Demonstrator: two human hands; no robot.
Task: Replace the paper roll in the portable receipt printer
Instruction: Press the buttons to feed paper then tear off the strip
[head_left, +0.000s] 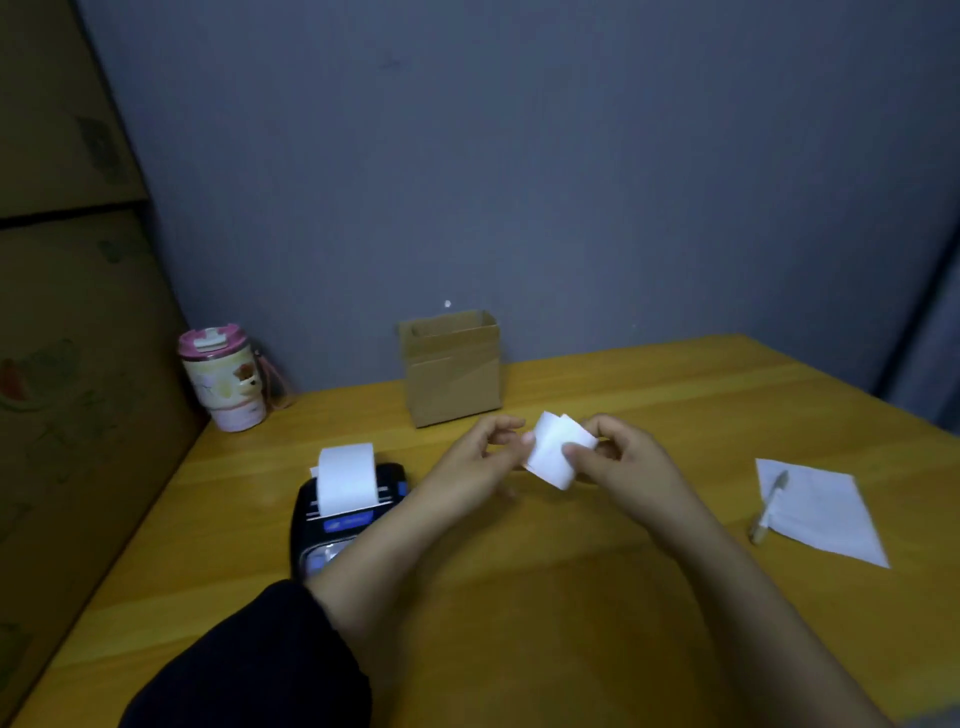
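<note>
Printer (345, 512), black with a blue strip, sits toward the left side of the tabletop (545, 613), a white paper strip (347, 475) curling up out of its slot. Just right of it, both hands are raised over the middle of the tabletop, pinching one folded slip of white paper (556, 449) between them: left hand (475, 457) on its left edge, right hand (621, 457) on its right. A pen (771, 506) lies on a white sheet (826, 514) near the right edge. Farther back, an open cardboard box (452, 366) stands by the wall, and a pink-lidded cup (226, 384) occupies the far left corner.
</note>
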